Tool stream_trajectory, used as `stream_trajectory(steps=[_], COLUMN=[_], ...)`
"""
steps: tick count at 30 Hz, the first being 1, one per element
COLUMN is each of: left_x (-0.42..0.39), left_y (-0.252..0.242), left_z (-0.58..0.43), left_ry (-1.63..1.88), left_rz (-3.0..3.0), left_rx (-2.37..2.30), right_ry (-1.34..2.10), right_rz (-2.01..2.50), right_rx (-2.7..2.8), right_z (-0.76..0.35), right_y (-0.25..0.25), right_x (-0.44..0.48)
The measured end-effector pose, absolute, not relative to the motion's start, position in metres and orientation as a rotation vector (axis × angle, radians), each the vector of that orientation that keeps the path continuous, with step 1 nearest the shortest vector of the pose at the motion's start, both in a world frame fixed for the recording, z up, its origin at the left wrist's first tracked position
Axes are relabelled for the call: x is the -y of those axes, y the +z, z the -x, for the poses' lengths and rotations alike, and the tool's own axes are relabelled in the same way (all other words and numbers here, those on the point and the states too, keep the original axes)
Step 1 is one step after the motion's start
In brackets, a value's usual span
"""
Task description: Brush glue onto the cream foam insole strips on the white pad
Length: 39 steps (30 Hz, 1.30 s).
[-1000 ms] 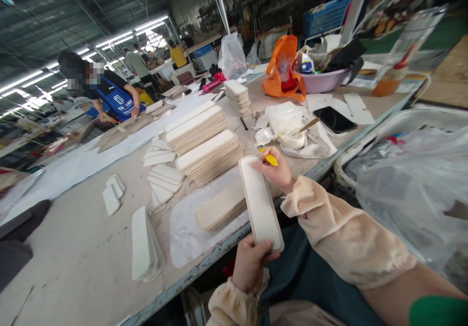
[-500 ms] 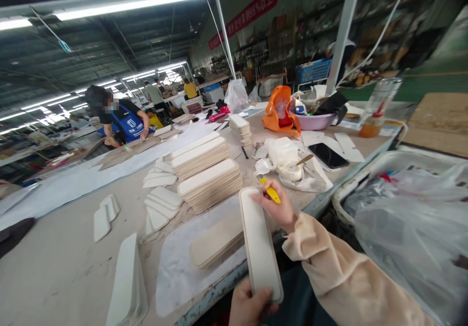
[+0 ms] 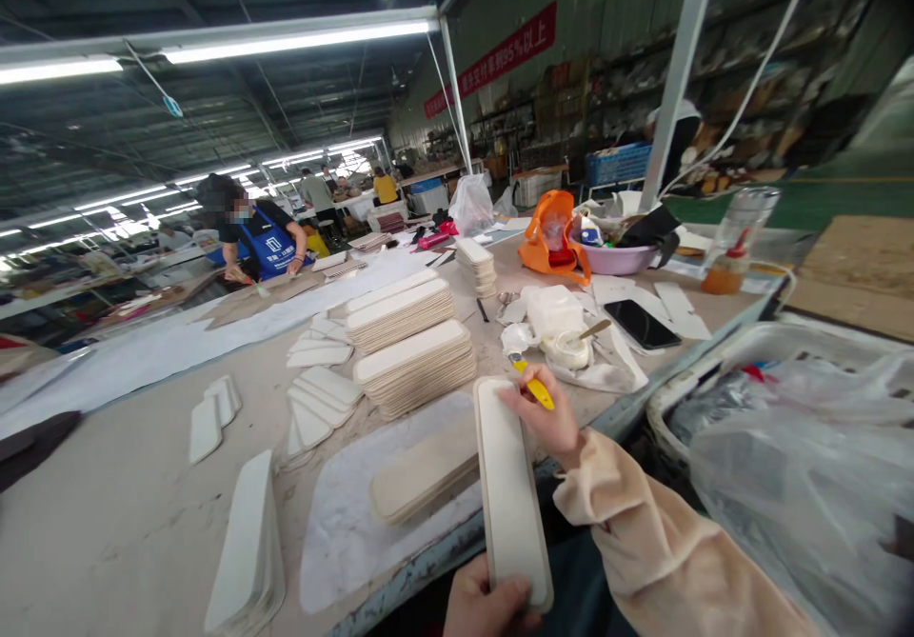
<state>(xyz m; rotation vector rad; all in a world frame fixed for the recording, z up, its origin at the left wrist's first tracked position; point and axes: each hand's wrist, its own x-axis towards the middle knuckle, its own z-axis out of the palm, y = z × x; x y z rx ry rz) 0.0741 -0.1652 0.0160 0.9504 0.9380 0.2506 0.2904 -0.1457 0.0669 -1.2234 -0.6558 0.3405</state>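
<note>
- Left hand, bottom centre of the frame: pinches the lower end of a pale panel, thumb on its face.
- Panel: right of centre in the lower half, long, round-cornered, tilted, held over the table edge.
- Right hand, right of centre: pinches the panel's upper end, thumb on the face; also holds a yellow-handled tool, its metal tip pointing up and left.
- Lower left: a slightly spread stack of white strips.
- Lower centre: a low stack of panels on a white sheet.
- Centre: two taller stacks, one nearer, one just behind.
- Right of centre, beyond the right hand: a black phone.
- Upper right: a purple basin beside an orange bag.
- Upper left: a co-worker in a blue apron bends over a table.
</note>
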Motion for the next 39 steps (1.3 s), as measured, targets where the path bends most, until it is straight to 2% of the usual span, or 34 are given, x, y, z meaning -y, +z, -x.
stream_trajectory(steps=[9, 14, 20, 39], left_x=[0.172, 0.168, 0.156, 0.157], left_y=[0.047, 0.054, 0.062, 0.052], left_z=[-0.068, -0.083, -0.099, -0.107], left_ry=[0.197, 0.303, 0.387, 0.498], left_rz=[-0.86, -0.693, -0.912, -0.987], left_rx=[-0.832, -0.74, -0.618, -0.633], right_ry=[0.316, 0.345, 0.367, 0.316], right_rz=[1.193, 1.172, 1.165, 1.222], right_rx=[0.703, 0.705, 0.734, 0.83], right_z=[-0.29, -0.286, -0.282, -0.282], right_y=[0.068, 0.071, 0.069, 0.071], right_x=[0.151, 0.154, 0.158, 0.166])
